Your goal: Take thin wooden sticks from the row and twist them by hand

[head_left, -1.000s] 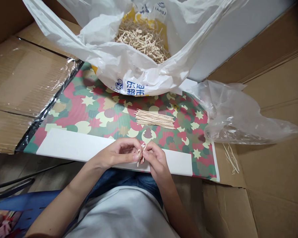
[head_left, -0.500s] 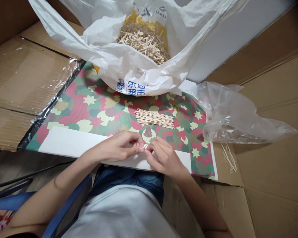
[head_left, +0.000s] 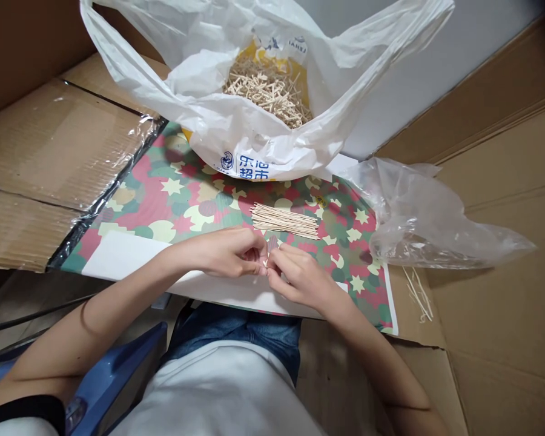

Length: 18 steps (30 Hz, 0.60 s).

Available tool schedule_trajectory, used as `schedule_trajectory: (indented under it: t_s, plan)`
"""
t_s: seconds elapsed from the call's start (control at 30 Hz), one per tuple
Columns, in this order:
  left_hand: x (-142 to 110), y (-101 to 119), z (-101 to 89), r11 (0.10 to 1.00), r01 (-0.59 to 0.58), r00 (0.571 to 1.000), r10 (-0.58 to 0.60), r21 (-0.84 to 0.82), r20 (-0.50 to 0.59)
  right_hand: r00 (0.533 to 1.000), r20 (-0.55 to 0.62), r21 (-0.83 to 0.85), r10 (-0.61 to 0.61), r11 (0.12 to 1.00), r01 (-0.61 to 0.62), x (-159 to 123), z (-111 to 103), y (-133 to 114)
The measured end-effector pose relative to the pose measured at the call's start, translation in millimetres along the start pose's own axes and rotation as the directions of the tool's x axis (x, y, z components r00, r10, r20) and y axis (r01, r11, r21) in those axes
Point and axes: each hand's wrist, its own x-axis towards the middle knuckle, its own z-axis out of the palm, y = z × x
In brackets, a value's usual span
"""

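My left hand [head_left: 234, 253] and my right hand [head_left: 302, 275] meet over the front of the board. Pinched between their fingertips is a small pale folded strip [head_left: 266, 263], mostly hidden by the fingers. Just beyond the hands lies a bundle of thin pale sticks [head_left: 285, 221], flat and roughly parallel. Behind it stands a white plastic shopping bag [head_left: 200, 115], its mouth wide open. Inside the bag is a heap of small pale bent or knotted pieces [head_left: 270, 91].
Beneath everything is a camouflage-patterned board [head_left: 131, 209] with a white strip along its front. To the right lies a clear plastic bag [head_left: 427, 218], with a few loose strands [head_left: 418, 293] on cardboard. A cardboard box [head_left: 40, 151] borders the left side.
Both hands stay together, with the fingers closed tighter around the pale strip, so less of it shows. The whole view has shifted slightly.
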Motion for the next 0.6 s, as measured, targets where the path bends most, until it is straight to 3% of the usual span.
schedule_trajectory:
  t_s: [0.33,0.43,0.6]
  plan:
    - [1,-4,8.4,0.996,0.018,0.995,-0.026,-0.085,-0.095,0.991,0.008,-0.061,0.133,0.989,-0.132,1,-13,5]
    - [2,-6,10.7,0.993,0.031,0.996,-0.040,-0.117,-0.076,0.994,0.056,-0.064,0.093,0.994,-0.090,2,-18,3]
    - [3,-6,13.5,0.939,0.044,0.999,-0.052,-0.341,-0.013,0.994,0.090,0.041,0.054,0.997,-0.058,2,-17,0]
